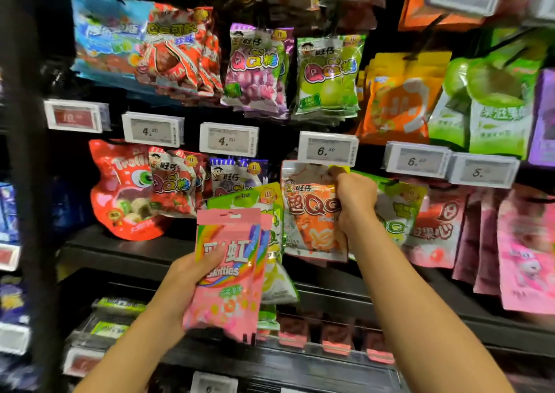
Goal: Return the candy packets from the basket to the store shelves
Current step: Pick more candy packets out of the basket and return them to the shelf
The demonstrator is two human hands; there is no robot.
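Observation:
My left hand [192, 275] grips a small stack of candy packets, with a pink Skittles packet [228, 272] in front and green packets [274, 242] fanned out behind it. My right hand [354, 197] is raised to the middle row of hooks and pinches the top edge of an orange QQ candy packet [312, 212], just under the 6.50 price tag [329, 150]. The packet hangs against the shelf wall. The basket is out of view.
Rows of hanging candy packets fill the shelf wall, each row under white price tags [228, 139]. A red Trolli bag [120, 191] hangs at the left and pink packets [522, 254] at the right. A dark shelf ledge [126, 248] runs below, with boxed sweets [336, 338] lower down.

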